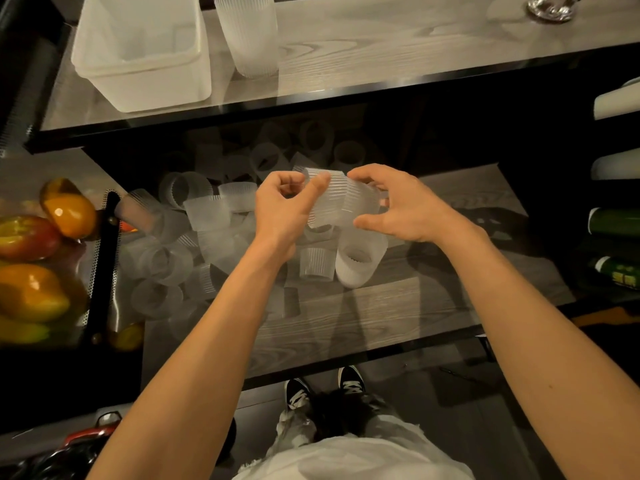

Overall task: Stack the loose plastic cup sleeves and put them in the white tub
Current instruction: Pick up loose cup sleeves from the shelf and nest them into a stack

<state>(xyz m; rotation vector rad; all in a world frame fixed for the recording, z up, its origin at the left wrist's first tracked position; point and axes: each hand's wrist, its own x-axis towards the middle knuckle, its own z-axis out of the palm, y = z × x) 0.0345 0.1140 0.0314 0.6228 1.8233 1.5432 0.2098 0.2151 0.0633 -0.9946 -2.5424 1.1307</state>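
Observation:
Above the lower shelf, my left hand pinches a ribbed, translucent cup sleeve. My right hand grips a second sleeve pressed against the first. Several loose sleeves lie scattered over the shelf to the left and behind. A stack of sleeves stands upright below my right hand, with one single sleeve beside it. The white tub sits on the upper shelf at the left. A tall stack of sleeves stands right of the tub.
Orange and red fruit fill a perforated metal basket at the left. Rolls and green bottles sit at the right edge. A shiny metal object is at the upper right. My feet are on the floor below.

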